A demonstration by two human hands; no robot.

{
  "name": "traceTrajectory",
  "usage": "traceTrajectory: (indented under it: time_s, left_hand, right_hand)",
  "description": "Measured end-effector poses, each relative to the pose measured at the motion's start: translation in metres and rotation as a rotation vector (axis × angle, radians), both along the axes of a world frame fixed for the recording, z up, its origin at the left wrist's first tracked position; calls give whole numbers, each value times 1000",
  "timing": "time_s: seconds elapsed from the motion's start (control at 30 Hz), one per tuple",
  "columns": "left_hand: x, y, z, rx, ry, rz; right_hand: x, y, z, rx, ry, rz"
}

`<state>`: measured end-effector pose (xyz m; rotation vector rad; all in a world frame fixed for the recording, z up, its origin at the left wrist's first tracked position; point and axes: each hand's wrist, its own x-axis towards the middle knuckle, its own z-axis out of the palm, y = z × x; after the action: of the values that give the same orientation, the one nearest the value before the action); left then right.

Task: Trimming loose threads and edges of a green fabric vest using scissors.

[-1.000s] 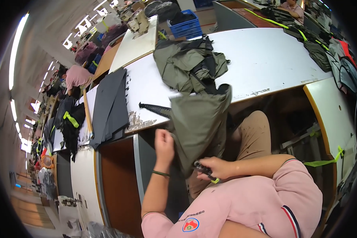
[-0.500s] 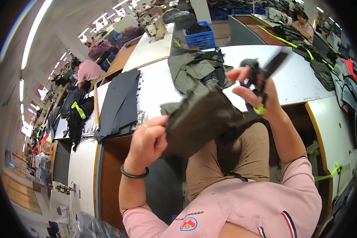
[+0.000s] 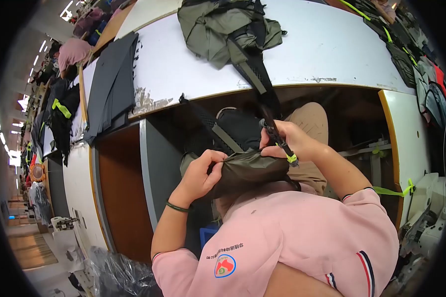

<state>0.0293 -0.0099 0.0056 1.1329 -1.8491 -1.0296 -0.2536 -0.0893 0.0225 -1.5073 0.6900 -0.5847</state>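
An olive-green backpack (image 3: 248, 173) with black backing rests over my lap, below the table's front edge. My left hand (image 3: 201, 173) pinches its top seam between thumb and fingers. A little to the right, my right hand (image 3: 290, 141) grips the same edge with thumb and forefinger. Against the right hand lies a slim black tool or strap (image 3: 277, 133) with a yellow-green band at its lower end; its kind I cannot make out. Black shoulder straps (image 3: 252, 76) with grey-green strips run up from the bag toward the table.
More olive-green fabric (image 3: 208, 34) with black webbing lies on the white table (image 3: 322, 54). A stack of dark grey panels (image 3: 114, 84) sits at the left. Under the tabletop is a brown compartment (image 3: 124, 188). Coloured bags (image 3: 433, 91) hang over the right end.
Both hands came together at the bag's edge; the right hand moved down and left from a raised position. The bag was lowered to my lap. The view tilted down.
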Motion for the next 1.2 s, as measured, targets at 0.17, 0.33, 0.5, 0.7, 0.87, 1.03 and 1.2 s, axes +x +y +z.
traceTrajectory:
  time_s: [0.17, 0.33, 0.5, 0.7, 0.87, 1.03, 1.2]
  left_hand:
    - [-7, -1, 2, 195, 192, -48]
    - [-14, -4, -4, 375, 280, -79]
    - [-20, -10, -4, 641, 498, -123]
    - [-24, -16, -5, 773, 593, -104]
    - [-28, -17, -9, 925, 649, -125]
    - [-17, -17, -18, 1020, 668, -113]
    - [-10, -17, -28, 1070, 753, -137]
  right_hand:
    - [0, -1, -3, 69, 37, -48]
    - [0, -3, -2, 130, 36, -43]
    - [5, -9, 20, -140, 172, 46]
    - [3, -13, 18, -193, 221, 57]
    - [-12, -13, 20, -255, 287, 55]
    - [-52, -41, 32, -783, 530, 113]
    - [-70, -52, 46, -1018, 704, 208]
